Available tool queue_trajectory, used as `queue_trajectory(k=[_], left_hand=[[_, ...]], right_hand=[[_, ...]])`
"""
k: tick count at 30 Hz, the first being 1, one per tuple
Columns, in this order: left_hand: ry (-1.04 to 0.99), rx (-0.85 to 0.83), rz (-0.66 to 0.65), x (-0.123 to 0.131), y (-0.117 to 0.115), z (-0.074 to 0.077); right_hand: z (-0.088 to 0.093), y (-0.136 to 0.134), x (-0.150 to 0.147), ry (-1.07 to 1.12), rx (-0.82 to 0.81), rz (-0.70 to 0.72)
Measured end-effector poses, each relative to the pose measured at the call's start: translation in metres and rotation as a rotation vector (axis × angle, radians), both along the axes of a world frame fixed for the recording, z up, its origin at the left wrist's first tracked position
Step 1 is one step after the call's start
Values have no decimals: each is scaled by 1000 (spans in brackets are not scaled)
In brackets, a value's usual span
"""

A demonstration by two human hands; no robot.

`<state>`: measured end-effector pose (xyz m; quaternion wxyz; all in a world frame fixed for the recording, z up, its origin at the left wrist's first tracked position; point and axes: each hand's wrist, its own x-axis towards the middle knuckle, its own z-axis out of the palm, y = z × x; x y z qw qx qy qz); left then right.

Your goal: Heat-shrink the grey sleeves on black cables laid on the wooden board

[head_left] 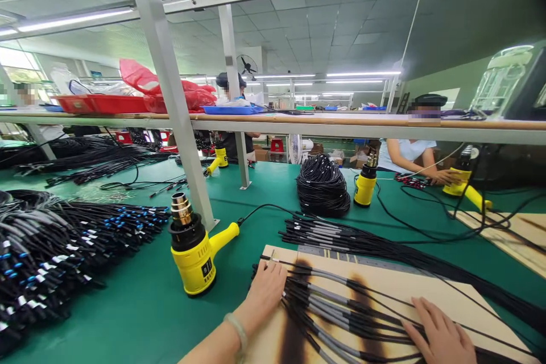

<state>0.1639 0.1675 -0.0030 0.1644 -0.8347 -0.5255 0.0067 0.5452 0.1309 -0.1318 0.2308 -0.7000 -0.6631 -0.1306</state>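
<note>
A pale wooden board (pixel 447 284) with dark scorch marks lies before me, and black cables with grey sleeve sections (pixel 328 310) are spread across it. At the board's left edge, my left hand (pixel 269 284) has its fingers closed over the end of the topmost black cable (pixel 336 277). Other cable ends are partly hidden beneath that hand. My right hand (pixel 446 333) lies on the cables further right, palm down, fingers stretched out. A yellow heat gun (pixel 194 259) stands nozzle up to the left of the board, apart from both hands.
Behind the board lie a cable bundle (pixel 362 239) and a coiled black cable heap (pixel 323 187). Many cables (pixel 77 244) cover the left side. A second heat gun (pixel 365 185) stands further back. A metal post (pixel 179 108) rises from the green table. A co-worker (pixel 412 153) handles another heat gun.
</note>
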Motion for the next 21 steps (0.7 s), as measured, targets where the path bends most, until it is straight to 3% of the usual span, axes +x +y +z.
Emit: queue_trajectory(k=[4,13,17,21], left_hand=[[-44,33,44,0,5,3],[-21,53,-1,4,33,-1],[-79,84,6,4,30,11],[-188,117,39,12,12,36]], right_hand=[[-3,2,3,-28,28,0],[-5,4,6,14,-88,5],[1,5,8,104,-176,43],[12,0,8,194,-177,100]])
